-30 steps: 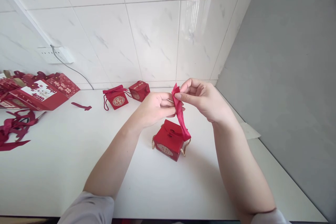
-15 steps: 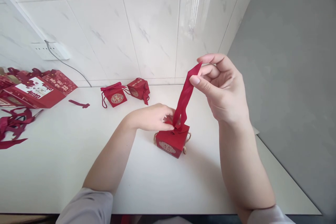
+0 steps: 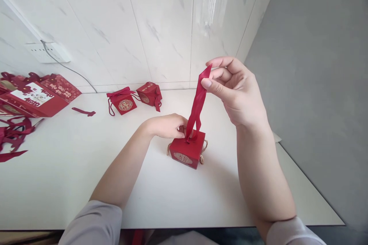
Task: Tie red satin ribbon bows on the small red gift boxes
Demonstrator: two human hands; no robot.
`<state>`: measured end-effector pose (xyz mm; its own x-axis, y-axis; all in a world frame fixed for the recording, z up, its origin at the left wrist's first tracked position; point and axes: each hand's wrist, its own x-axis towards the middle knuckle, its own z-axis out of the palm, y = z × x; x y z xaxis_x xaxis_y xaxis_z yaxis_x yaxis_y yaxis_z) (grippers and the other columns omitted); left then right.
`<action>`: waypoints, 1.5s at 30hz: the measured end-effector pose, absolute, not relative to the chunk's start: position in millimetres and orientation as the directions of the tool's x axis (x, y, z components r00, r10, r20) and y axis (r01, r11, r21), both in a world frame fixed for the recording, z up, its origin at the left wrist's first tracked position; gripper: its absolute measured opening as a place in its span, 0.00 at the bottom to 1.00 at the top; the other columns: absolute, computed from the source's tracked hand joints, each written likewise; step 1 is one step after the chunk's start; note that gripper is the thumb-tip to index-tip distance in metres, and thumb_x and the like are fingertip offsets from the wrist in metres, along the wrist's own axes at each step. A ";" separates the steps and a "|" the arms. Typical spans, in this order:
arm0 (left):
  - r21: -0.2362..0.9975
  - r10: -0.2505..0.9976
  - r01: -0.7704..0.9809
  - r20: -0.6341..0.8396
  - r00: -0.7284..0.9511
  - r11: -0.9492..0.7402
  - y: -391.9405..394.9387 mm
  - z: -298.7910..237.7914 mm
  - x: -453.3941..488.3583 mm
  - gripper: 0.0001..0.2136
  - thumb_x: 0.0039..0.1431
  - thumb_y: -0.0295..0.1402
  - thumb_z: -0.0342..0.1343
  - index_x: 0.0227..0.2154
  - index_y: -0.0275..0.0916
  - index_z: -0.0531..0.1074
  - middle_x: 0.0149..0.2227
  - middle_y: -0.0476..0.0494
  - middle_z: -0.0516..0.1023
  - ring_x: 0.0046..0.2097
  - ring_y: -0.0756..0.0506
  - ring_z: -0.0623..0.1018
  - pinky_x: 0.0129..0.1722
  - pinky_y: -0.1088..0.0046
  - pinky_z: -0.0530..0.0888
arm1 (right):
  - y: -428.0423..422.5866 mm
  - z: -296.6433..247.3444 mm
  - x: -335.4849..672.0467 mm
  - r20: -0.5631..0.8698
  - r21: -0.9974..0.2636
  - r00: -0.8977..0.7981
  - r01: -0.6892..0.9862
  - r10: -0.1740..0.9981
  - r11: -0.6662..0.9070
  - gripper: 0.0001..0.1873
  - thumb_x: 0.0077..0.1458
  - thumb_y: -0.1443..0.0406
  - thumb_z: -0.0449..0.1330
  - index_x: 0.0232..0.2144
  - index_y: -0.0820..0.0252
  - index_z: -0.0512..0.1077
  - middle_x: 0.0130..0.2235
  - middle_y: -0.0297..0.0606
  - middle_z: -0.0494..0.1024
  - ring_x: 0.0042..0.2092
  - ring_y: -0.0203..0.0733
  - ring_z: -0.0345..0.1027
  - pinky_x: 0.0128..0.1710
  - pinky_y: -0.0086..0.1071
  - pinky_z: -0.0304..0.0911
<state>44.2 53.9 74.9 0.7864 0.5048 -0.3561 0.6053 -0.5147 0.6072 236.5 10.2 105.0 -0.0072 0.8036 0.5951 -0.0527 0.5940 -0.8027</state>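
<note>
A small red gift box (image 3: pixel 184 157) with a gold round emblem and twisted rope handles stands on the white table in front of me. From its top a red ribbon (image 3: pixel 197 109) rises, drawn up to my right hand (image 3: pixel 234 88). That hand pinches the ribbon's upper end between thumb and fingers, well above the box. My left hand (image 3: pixel 171 125) lies at the back left of the box top, its fingers closed at the ribbon's base against the lid. Its fingertips are partly hidden behind the ribbon.
Two finished-looking red boxes, one with a bow (image 3: pixel 123 101) and another box (image 3: pixel 149 93), stand near the tiled wall. A ribbon strip (image 3: pixel 83 111), a ribbon heap (image 3: pixel 17 134) and a larger red carton (image 3: pixel 51 107) are at left. A grey panel (image 3: pixel 316 84) borders the right.
The ribbon's two strands have come closer together, and the lid's raised flap now lies flatter. My right hand still pinches the ribbon; the whole view has shifted slightly.
</note>
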 end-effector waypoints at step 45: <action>0.591 0.453 0.542 -0.309 0.836 -0.598 58.1 66.7 50.4 0.08 0.60 0.30 0.50 0.37 0.40 0.74 0.39 0.46 0.77 0.38 0.46 0.76 0.35 0.72 0.69 | 21.4 97.0 235.3 0.584 -0.811 -0.174 -0.126 0.792 0.571 0.14 0.50 0.57 0.69 0.37 0.54 0.73 0.32 0.32 0.76 0.38 0.39 0.73 0.42 0.36 0.71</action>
<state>50.4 58.1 66.7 0.8365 0.4528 -0.3087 0.5417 -0.5982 0.5905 235.3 21.4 97.0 -0.1744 0.7924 0.5845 -0.1262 0.5707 -0.8114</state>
